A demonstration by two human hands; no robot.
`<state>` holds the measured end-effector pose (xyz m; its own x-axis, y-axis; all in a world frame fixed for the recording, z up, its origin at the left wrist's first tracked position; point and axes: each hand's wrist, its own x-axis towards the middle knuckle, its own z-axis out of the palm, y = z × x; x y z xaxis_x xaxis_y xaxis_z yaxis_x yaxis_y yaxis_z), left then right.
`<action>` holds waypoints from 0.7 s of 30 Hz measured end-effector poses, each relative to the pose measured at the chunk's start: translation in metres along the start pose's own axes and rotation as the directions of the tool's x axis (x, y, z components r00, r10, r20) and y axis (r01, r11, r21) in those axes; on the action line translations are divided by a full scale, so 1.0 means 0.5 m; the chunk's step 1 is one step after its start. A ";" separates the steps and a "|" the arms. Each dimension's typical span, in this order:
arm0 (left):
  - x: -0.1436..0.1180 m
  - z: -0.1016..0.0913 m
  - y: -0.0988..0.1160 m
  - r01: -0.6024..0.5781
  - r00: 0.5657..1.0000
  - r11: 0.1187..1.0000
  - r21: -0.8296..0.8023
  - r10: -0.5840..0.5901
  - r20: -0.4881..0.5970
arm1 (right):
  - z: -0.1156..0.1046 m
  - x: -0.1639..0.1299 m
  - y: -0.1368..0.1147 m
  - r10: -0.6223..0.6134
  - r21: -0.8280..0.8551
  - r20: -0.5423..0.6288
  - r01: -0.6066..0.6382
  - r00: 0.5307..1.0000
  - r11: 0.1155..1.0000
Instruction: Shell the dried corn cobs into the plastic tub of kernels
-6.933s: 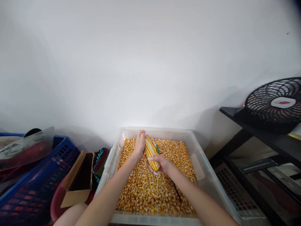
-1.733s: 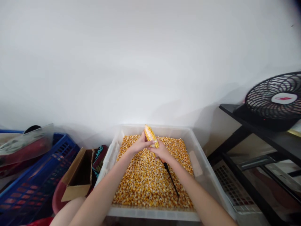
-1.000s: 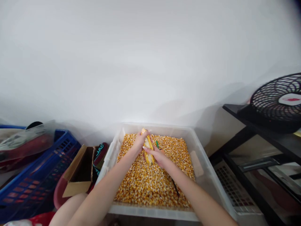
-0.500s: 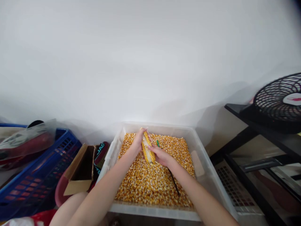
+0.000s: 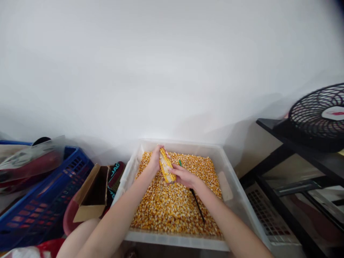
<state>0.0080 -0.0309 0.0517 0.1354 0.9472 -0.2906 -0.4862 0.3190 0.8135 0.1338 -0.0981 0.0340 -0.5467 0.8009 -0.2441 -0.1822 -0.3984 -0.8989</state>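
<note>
A yellow corn cob (image 5: 167, 167), partly stripped to pale bare patches, is held tilted above a bin of loose corn kernels (image 5: 172, 208). My left hand (image 5: 156, 158) is wrapped round its upper end. At the lower right side, my right hand (image 5: 183, 175) grips the cob, with the thumb on its face. A thin dark tool (image 5: 198, 205) lies on the kernels under my right forearm; a green piece (image 5: 180, 163) shows just beyond my right hand. Whether the two are one thing is hidden.
The translucent plastic bin (image 5: 239, 195) stands against a white wall. At left are a blue crate (image 5: 40, 208), an open cardboard box (image 5: 90, 213) and a pink basin (image 5: 68, 215). A black fan (image 5: 317, 114) rests on a black rack (image 5: 279, 204) at right.
The cob has turned in my hands, so more kernels and less of the bare strip face me. Both hands have shifted slightly, the left one a little to the left.
</note>
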 end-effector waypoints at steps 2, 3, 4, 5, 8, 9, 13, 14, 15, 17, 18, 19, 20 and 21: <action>-0.001 0.003 -0.001 -0.033 0.999 0.999 0.008 0.033 -0.015 | 0.004 0.005 0.007 -0.051 -0.061 -0.090 0.045 0.995 0.997; -0.002 0.005 -0.002 -0.052 0.998 0.999 0.013 0.052 -0.023 | 0.006 0.008 0.011 -0.088 -0.103 -0.135 0.074 0.987 0.992; -0.003 0.007 -0.001 -0.061 0.998 0.998 0.015 0.062 -0.030 | 0.007 0.009 0.014 -0.119 -0.131 -0.164 0.098 0.979 0.987; -0.004 0.008 0.000 -0.049 0.998 0.999 0.015 0.050 -0.030 | 0.006 0.009 0.015 -0.127 -0.135 -0.162 0.106 0.979 0.985; -0.006 0.007 0.011 0.040 0.999 0.999 -0.002 -0.040 -0.018 | -0.006 -0.001 0.002 -0.032 -0.041 0.019 0.033 0.999 0.999; -0.007 0.005 0.016 0.067 0.998 0.998 -0.019 -0.067 -0.008 | -0.011 -0.006 -0.005 -0.013 -0.016 0.089 0.014 0.996 1.000; -0.011 -0.001 0.026 0.075 0.997 0.995 -0.066 -0.073 0.026 | -0.011 -0.014 -0.016 -0.058 -0.081 0.099 0.067 0.993 0.995; -0.011 -0.001 0.025 0.061 0.998 0.996 -0.061 -0.060 0.011 | -0.006 -0.012 -0.012 -0.077 -0.129 0.060 0.084 0.995 0.988; -0.011 -0.001 0.023 0.050 0.999 0.997 -0.055 -0.050 -0.008 | 0.000 -0.009 -0.008 -0.095 -0.184 0.019 0.097 0.995 0.978; -0.010 -0.001 0.018 0.038 0.999 0.998 -0.058 -0.040 -0.030 | 0.007 -0.004 0.000 -0.130 -0.283 -0.052 0.110 0.990 0.953; -0.008 -0.001 0.016 0.041 0.999 0.997 -0.068 -0.043 -0.024 | 0.007 -0.003 0.001 -0.134 -0.307 -0.062 0.109 0.989 0.946; -0.007 -0.002 0.016 0.047 0.999 0.995 -0.082 -0.048 -0.010 | 0.005 -0.004 -0.001 -0.127 -0.302 -0.046 0.108 0.991 0.947; -0.005 -0.003 0.017 0.059 0.998 0.993 -0.103 -0.059 0.001 | 0.001 -0.006 -0.005 -0.109 -0.275 -0.001 0.105 0.994 0.956; -0.004 -0.005 0.018 0.074 0.997 0.988 -0.138 -0.076 -0.005 | -0.004 -0.008 -0.010 -0.088 -0.233 0.066 0.101 0.994 0.967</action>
<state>0.0013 -0.0298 0.0585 0.1675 0.9202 -0.3538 -0.5891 0.3812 0.7125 0.1385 -0.0987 0.0388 -0.5818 0.8013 -0.1396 -0.0407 -0.2001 -0.9789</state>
